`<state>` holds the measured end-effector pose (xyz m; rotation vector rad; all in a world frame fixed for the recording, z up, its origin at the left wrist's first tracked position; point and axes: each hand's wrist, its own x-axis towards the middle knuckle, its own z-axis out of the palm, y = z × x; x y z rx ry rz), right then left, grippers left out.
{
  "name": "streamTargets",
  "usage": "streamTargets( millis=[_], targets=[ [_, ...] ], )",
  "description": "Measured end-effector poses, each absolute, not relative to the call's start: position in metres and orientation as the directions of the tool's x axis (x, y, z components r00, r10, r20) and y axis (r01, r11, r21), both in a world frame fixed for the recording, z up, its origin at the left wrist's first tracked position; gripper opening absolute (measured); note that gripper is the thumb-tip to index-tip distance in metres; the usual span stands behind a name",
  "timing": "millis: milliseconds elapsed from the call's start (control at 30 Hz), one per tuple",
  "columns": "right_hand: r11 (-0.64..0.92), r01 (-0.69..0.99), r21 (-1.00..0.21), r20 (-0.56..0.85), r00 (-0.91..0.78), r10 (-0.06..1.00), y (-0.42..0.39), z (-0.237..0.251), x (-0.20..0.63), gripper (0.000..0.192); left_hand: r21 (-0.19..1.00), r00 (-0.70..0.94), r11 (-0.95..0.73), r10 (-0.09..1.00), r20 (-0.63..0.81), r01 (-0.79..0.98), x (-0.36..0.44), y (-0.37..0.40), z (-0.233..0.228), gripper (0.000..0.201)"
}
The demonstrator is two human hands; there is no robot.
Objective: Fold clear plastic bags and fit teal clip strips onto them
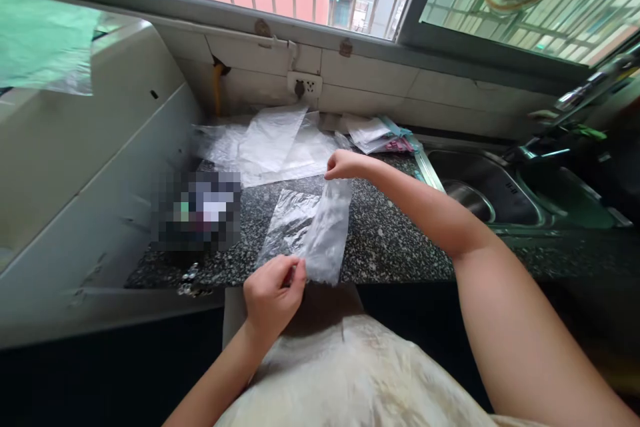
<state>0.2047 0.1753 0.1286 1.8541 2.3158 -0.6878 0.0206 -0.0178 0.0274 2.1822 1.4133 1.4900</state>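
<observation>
A small clear plastic bag (327, 230) is stretched between my two hands above the dark speckled counter (390, 247). My right hand (343, 164) pinches its far top end. My left hand (273, 293) pinches its near end at the counter's front edge. Another clear bag (287, 220) lies flat on the counter just left of the held one, partly under it.
More clear plastic sheets (270, 143) lie at the back by a wall socket (305, 87). A packet stack (380, 137) sits beside a steel sink (480, 190) on the right. Small metal pieces (190, 277) lie near the counter's left front. A blurred patch covers something at left.
</observation>
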Motion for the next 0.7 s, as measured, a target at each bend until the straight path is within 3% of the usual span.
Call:
streamTargets(
  millis=[133, 267, 700],
  targets=[
    [0.218, 0.947, -0.238, -0.366, -0.295, 0.882, 0.191, 0.115, 0.163, 0.018, 0.620, -0.064, -0.383, 0.816, 0.574, 0.685, -0.004, -0.023, 0.013, 0.015],
    [0.276, 0.941, -0.194, -0.391, -0.332, 0.858, 0.201, 0.101, 0.135, 0.020, 0.564, -0.116, -0.293, 0.808, 0.578, 0.772, -0.017, -0.024, 0.005, 0.017],
    [0.350, 0.918, -0.187, -0.362, -0.396, 0.844, 0.207, 0.077, 0.113, 0.028, 0.384, -0.037, -0.266, 0.780, 0.625, 0.884, -0.030, -0.025, -0.003, 0.019]
  ],
)
